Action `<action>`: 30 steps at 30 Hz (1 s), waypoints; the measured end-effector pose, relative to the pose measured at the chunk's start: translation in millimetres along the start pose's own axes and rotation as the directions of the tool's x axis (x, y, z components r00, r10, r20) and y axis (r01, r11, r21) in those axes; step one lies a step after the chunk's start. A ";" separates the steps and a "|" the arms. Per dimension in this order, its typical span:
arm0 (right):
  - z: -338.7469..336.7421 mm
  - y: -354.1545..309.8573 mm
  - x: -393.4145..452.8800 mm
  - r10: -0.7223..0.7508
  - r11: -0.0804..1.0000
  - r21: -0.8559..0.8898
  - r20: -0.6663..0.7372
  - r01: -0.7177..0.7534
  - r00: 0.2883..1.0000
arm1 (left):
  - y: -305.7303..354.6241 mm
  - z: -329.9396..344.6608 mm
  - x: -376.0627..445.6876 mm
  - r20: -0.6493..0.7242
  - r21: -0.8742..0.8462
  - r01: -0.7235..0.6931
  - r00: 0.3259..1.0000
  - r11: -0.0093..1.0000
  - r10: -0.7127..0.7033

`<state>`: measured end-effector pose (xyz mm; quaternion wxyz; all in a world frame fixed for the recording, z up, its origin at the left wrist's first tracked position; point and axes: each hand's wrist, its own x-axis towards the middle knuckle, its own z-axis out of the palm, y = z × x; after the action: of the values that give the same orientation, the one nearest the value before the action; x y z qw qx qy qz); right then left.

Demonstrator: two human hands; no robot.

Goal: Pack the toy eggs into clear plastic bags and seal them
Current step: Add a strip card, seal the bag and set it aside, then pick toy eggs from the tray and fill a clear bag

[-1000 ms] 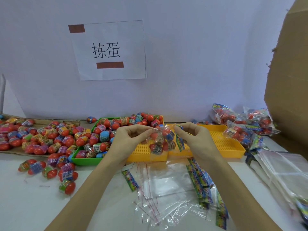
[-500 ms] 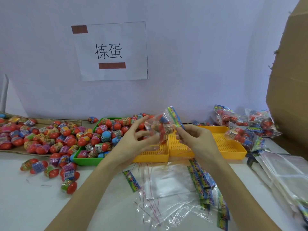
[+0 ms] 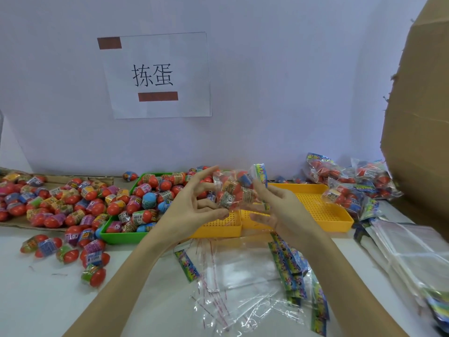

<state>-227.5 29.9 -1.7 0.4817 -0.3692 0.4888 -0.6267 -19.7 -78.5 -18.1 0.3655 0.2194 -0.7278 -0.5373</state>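
A clear bag of toy eggs (image 3: 234,190), with a colourful header strip at its upper right, hangs in the air above the yellow trays. My right hand (image 3: 281,210) pinches the bag's right side near the header. My left hand (image 3: 192,207) has its fingers spread and fairly straight, and its fingertips touch the bag's left and lower edge. Red toy eggs with coloured caps fill the green tray (image 3: 116,235). More loose eggs (image 3: 48,203) are heaped on cardboard at the left, and several eggs (image 3: 93,276) lie on the white table.
Two yellow perforated trays (image 3: 335,222) stand behind my hands. Empty clear bags (image 3: 238,271) and printed header strips (image 3: 289,263) lie in front. Packed bags (image 3: 352,188) pile up at the back right, beside a stack of bags (image 3: 408,251) and a cardboard box (image 3: 422,117).
The bag of eggs has risen from just above the yellow tray and turned so its header points up. My left fingers have opened and spread.
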 end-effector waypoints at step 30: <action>-35.4 -8.6 4.9 -0.020 0.955 0.285 -0.219 0.084 0.975 | 0.2 39.3 -12.3 0.515 0.484 -0.224 0.854 0.846 -0.069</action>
<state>-263.9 34.8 -2.3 0.4588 -0.2373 0.4299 -0.7405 -42.1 -45.3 -27.7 0.1057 0.1288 -0.9257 -0.3396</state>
